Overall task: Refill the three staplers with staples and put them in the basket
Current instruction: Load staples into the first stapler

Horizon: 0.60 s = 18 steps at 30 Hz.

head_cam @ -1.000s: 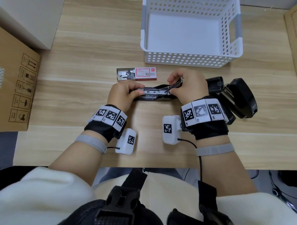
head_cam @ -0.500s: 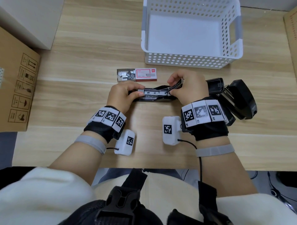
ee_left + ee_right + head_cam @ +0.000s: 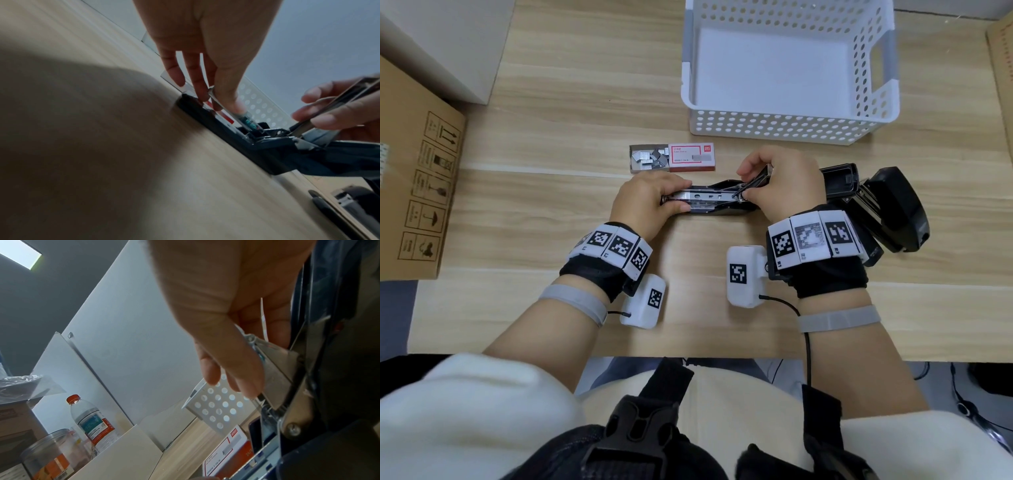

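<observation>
Little has moved: both hands stay on the opened stapler [image 3: 709, 202] at mid-table.

Left hand [image 3: 650, 202] pinches its front end; right hand [image 3: 784, 188] pinches the raised metal arm. One strip seems loaded, so closing comes next, I judge. Three staplers count: this one and two more [image 3: 887, 209] toward the right edge. One staple box [image 3: 673, 157], one basket [image 3: 784, 126], nothing inside.

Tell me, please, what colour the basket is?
White, with perforated walls; the head view shows it best.
</observation>
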Tool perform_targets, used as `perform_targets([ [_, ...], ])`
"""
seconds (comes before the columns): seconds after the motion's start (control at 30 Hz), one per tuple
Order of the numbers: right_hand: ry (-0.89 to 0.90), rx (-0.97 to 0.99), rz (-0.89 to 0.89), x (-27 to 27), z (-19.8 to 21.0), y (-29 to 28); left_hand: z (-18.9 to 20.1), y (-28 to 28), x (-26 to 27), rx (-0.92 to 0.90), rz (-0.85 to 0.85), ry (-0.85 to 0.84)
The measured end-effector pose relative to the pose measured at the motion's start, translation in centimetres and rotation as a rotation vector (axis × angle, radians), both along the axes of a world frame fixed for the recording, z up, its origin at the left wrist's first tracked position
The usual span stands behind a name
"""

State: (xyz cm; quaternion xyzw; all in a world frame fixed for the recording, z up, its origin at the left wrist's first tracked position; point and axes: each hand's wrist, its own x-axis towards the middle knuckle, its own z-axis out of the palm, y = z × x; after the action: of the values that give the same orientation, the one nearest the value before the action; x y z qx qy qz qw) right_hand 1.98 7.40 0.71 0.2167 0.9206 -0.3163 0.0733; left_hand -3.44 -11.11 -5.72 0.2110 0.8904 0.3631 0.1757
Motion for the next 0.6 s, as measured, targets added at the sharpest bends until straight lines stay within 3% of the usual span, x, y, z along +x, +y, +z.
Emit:
perform_targets([
  [0.1,-0.001,-0.004,0.000,0.0,0.0,0.0,0.2,-0.3,0.1,0.059,0.016,-0.019],
  [0.23,-0.002,-0.015,0.003,0.0,0.0,0.0,0.5,-0.8,-0.7,0.179,0.244,0.005],
  [0.37,-0.002,-0.020,0.007,0.0,0.0,0.1,0.7,-1.3,-3.2,0.099,0.368,0.053],
  [0.6,-0.006,-0.025,0.004,-0.1,0.1,0.0,0.7,-0.8,-6.1,-0.192,0.244,0.056],
])
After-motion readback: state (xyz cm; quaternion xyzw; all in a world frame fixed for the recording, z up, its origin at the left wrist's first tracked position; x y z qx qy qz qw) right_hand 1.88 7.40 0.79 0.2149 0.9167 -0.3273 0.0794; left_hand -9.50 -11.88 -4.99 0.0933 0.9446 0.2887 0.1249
